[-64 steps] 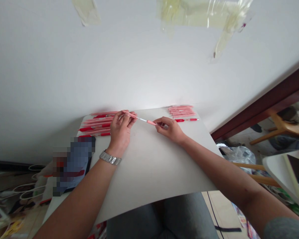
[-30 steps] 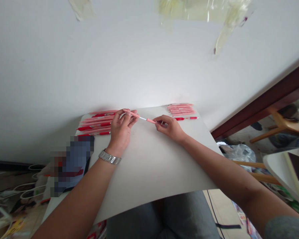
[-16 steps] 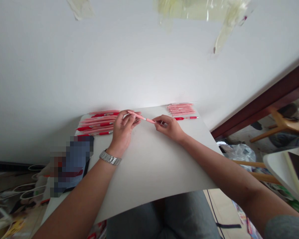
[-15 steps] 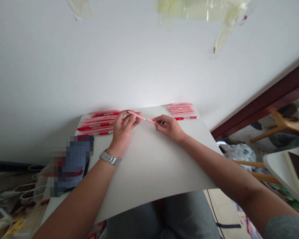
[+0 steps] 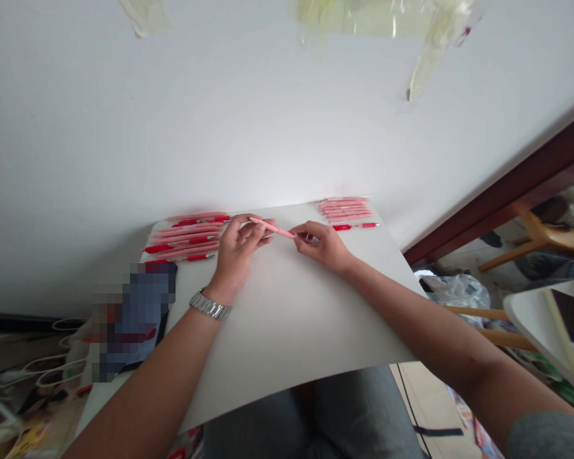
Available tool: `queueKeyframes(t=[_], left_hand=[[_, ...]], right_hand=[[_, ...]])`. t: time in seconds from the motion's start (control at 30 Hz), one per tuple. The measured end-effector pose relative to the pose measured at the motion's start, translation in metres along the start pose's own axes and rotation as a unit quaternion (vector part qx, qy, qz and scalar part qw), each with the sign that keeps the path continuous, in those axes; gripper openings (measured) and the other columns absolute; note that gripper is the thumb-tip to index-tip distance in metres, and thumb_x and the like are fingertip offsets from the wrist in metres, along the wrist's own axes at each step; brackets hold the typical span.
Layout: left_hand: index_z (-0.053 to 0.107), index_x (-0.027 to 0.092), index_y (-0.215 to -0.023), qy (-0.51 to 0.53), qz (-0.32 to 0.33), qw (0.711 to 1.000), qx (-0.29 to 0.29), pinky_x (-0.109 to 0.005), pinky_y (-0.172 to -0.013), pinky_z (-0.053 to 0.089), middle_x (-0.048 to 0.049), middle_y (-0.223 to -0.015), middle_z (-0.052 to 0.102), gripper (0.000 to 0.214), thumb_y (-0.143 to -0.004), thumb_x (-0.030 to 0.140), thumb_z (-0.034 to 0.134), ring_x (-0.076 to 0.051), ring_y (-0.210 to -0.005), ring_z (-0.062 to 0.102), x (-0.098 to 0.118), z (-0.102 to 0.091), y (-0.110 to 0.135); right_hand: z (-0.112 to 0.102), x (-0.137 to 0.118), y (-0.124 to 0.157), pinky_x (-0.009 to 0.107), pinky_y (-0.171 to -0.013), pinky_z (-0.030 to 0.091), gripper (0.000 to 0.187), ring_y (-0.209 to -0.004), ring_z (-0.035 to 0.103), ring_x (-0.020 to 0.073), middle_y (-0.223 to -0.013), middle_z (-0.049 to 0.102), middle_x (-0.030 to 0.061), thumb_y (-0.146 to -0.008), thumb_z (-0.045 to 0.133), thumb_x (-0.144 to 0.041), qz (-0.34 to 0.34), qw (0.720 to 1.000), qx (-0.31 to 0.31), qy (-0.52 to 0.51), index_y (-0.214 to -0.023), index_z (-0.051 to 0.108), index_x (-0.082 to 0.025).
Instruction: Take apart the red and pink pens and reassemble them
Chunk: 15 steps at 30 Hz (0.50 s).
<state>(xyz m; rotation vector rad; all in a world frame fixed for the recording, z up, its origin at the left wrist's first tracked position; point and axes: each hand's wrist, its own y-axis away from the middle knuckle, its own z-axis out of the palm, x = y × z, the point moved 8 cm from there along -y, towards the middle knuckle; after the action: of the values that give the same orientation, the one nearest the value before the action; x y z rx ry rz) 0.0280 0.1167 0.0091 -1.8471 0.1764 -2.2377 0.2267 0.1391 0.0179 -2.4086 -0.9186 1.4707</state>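
Observation:
A slim pink pen [image 5: 283, 232] is held above the table between my two hands, slanting down to the right. My left hand [image 5: 235, 258] pinches its upper left part between thumb and fingers. At its lower right end, the fingertips of my right hand [image 5: 329, 248] are closed on it and hide the tip. Left of my left hand lies a loose group of pink pens [image 5: 186, 233] mixed with red pens [image 5: 201, 257]. Beyond my right hand is a neat row of pink pens [image 5: 345, 209], with a single red pen [image 5: 356, 226] just in front of it.
The white table [image 5: 287, 331] stands against a white wall [image 5: 249, 127]. A blurred-out dark blue item [image 5: 146, 312] lies at the table's left edge. To the right are a wooden stool [image 5: 540, 233], a plastic bag [image 5: 463, 290] and a white chair-like surface [image 5: 530, 312].
The pale gap in the middle of the pen has narrowed, so its two pink parts sit closer together. Both hands keep nearly the same place; the view has shifted slightly.

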Motion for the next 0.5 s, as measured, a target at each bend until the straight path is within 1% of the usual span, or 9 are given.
queueKeyframes(t=[0.17, 0.27, 0.37, 0.5], left_hand=[[0.065, 0.023, -0.105, 0.0, -0.004, 1.0, -0.005, -0.034, -0.089, 0.064, -0.0112, -0.121, 0.08, 0.033, -0.091, 0.047, 0.083, -0.024, -0.112, 0.078, -0.002, 0.0, 0.0], [0.066, 0.024, -0.106, 0.003, -0.006, 1.0, -0.003, -0.033, -0.089, 0.064, -0.0113, -0.12, 0.08, 0.031, -0.092, 0.046, 0.083, -0.024, -0.112, 0.078, -0.002, -0.001, 0.0], [0.066, 0.024, -0.106, 0.011, -0.008, 1.0, 0.005, -0.033, -0.09, 0.063, -0.0113, -0.12, 0.08, 0.03, -0.092, 0.044, 0.082, -0.023, -0.113, 0.078, -0.003, -0.003, 0.0], [0.066, 0.024, -0.108, 0.017, -0.002, 1.0, 0.015, -0.035, -0.091, 0.063, -0.0115, -0.119, 0.081, 0.032, -0.091, 0.045, 0.083, -0.025, -0.117, 0.077, -0.002, -0.005, 0.0]], right_hand=[[-0.001, -0.001, 0.0, 0.029, -0.075, 0.052, 0.022, -0.077, 0.061, 0.0156, -0.088, 0.069, 0.0029, -0.094, 0.063, -0.026, -0.004, 1.0, -0.002, -0.003, -0.109, 0.078, -0.022], [-0.001, 0.0, 0.001, 0.03, -0.077, 0.052, 0.026, -0.078, 0.061, 0.0154, -0.091, 0.07, 0.0026, -0.096, 0.064, -0.029, 0.008, 1.0, -0.004, -0.013, -0.118, 0.076, -0.023], [0.0, 0.006, 0.002, 0.03, -0.08, 0.053, 0.031, -0.081, 0.062, 0.0154, -0.094, 0.072, 0.0018, -0.096, 0.066, -0.032, 0.032, 0.999, -0.001, -0.032, -0.126, 0.07, -0.024], [0.001, 0.014, 0.003, 0.032, -0.083, 0.054, 0.029, -0.087, 0.067, 0.0169, -0.098, 0.075, 0.0021, -0.097, 0.07, -0.04, 0.051, 0.998, 0.008, -0.045, -0.122, 0.064, -0.025]])
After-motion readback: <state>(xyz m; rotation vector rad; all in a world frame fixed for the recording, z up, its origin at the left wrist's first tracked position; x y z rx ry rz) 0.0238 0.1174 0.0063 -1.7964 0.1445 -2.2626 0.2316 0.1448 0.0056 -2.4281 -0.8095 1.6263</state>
